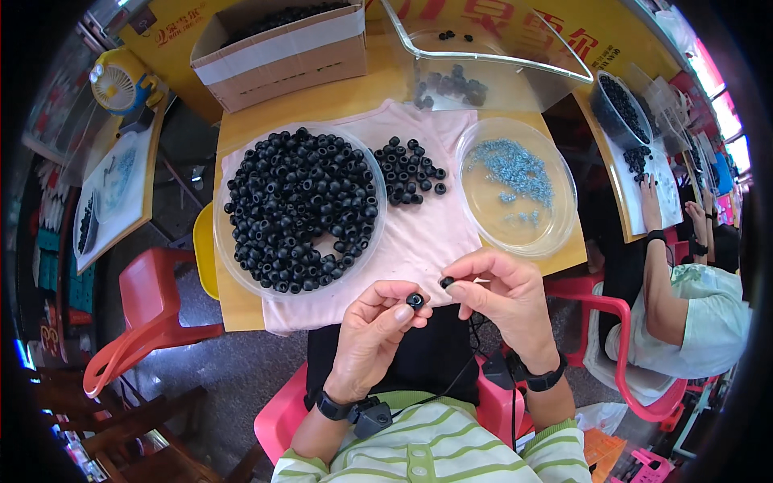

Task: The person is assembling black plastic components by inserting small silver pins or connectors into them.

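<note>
Over the table's near edge, my left hand pinches a small round black cap, its hollow end facing up, between thumb and fingers. Close by on the right, the thumb and fingertips of my right hand grip another small black piece; it is apart from the cap. Beyond my left hand, a see-through round tray is heaped with black hollow caps. Beside it lies a loose group of the same caps on pink cloth. Tiny blue pieces lie in a shallow see-through round tray.
At the back stand a cardboard box of black parts and a see-through bin with some caps. Red chair and yellow stool are left. Another person works at a table on the right. A yellow fan stands far left.
</note>
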The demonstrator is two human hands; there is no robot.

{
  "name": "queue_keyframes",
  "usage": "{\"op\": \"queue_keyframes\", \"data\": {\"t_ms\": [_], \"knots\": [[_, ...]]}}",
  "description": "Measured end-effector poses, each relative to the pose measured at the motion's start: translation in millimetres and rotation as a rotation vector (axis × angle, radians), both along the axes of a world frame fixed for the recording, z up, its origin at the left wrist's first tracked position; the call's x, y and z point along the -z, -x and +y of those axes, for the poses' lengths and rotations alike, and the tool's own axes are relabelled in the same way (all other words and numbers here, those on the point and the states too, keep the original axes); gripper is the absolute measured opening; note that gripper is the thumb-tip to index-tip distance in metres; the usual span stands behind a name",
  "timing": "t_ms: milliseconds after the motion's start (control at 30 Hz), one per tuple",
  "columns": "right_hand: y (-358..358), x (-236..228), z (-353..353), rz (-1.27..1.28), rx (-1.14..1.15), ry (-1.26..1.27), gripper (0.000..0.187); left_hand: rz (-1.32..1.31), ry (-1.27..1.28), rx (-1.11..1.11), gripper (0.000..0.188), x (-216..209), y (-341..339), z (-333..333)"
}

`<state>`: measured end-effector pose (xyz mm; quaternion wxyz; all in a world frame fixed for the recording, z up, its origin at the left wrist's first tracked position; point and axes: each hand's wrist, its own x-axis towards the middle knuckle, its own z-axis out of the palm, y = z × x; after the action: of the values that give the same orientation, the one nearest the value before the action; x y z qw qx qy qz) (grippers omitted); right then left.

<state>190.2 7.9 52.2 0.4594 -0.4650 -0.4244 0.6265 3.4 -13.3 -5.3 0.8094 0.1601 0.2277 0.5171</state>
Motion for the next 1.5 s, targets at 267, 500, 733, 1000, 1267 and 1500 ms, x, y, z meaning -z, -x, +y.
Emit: {"op": "queue_keyframes", "data": {"t_ms": [267,500,733,1000,1267,1500], "knots": [[0,5,4,0.028,-0.093,-0.101,0.014,0.026,-0.015,0.061,0.022,-7,-7,7],[-2,10,7,0.048,-0.117,-0.091,0.012,-0.011,0.025,0.100,0.022,-3,-7,9],[0,6,3,-0.497,-0.068,-0.554,0.024,-0.107,0.202,0.149,0.026,-2,-10,6],[8,-1,-4,-0.713,-0.011,-0.840,0.036,-0.276,0.330,0.222,0.011,-11,-10,3],[10,2,-4,-0.721,-0.038,-0.985,0.029,-0.245,0.319,0.207,0.010,-7,-3,-3],[15,-72,64,-0.895,0.075,-0.650,0.022,0.698,-0.445,-0.284,0.037,-63,21,33]]}}
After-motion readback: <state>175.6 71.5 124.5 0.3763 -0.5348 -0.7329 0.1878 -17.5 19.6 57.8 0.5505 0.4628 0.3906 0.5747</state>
